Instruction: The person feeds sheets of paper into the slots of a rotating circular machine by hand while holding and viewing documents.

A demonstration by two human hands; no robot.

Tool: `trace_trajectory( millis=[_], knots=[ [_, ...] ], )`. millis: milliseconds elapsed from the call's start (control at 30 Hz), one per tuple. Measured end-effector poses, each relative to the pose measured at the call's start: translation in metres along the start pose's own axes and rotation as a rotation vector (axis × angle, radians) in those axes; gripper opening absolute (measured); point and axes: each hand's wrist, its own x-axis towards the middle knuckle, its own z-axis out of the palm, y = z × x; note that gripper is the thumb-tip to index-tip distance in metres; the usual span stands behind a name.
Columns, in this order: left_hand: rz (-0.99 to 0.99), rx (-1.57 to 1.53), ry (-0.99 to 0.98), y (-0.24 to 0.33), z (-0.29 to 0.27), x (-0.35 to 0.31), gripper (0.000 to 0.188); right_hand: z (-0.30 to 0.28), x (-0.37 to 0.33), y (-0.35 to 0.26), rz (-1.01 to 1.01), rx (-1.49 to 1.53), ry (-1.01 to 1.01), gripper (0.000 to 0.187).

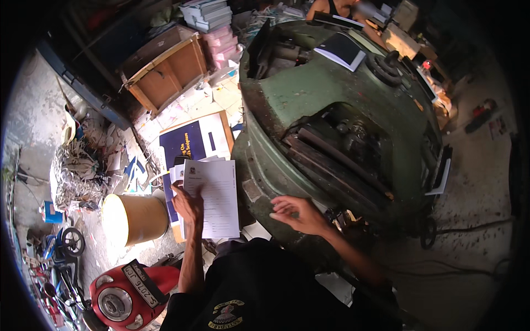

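Note:
A stack of white printed sheets (220, 204) with ruled lines lies in front of me, with more sheets fanned out under its upper left side. My left hand (189, 205) is at the stack's left edge, its fingers bent onto the paper and the thumb over the top sheet. To the right, my right hand (298, 214) is held with its fingers apart and nothing in them. It is close to the curved near edge of a large green machine (287, 94). A notebook with a black cover (338, 49) rests on top of that machine.
Left of the sheets stands a yellow bucket (135, 219). A red motorcycle (165, 278) is at lower left, near scrap paper (83, 168). Beyond are a wooden crate (168, 83) and stacked paper bundles (220, 44). Another person (331, 8) is at the machine's far side.

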Motion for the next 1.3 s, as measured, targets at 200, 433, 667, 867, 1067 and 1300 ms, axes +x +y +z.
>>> trace_trajectory(
  millis=[200,433,667,867,1067,1300],
  knots=[
    [0.342,-0.785,-0.350,0.125,-0.120,-0.019,0.036,0.001,-0.008,-0.004,-0.182,-0.087,0.310,0.113],
    [0.289,-1.180,-0.585,0.191,-0.107,-0.041,0.056,-0.090,-0.082,-0.120,-0.239,-0.161,0.858,0.022],
    [0.137,0.457,-0.106,0.019,-0.024,-0.013,0.132,-0.205,-0.170,-0.145,-0.099,-1.238,0.732,0.017],
    [0.038,0.443,-0.167,-0.009,-0.001,-0.018,0.134,-0.238,-0.195,-0.089,0.016,-1.012,0.808,0.020],
    [0.092,0.273,-0.070,-0.031,-0.008,0.008,0.092,-0.248,-0.183,-0.056,0.038,-0.891,0.688,0.016],
    [0.104,-0.357,-0.347,0.028,-0.067,0.016,0.029,-0.247,-0.182,-0.018,0.039,-1.078,0.530,0.012]
  ],
)
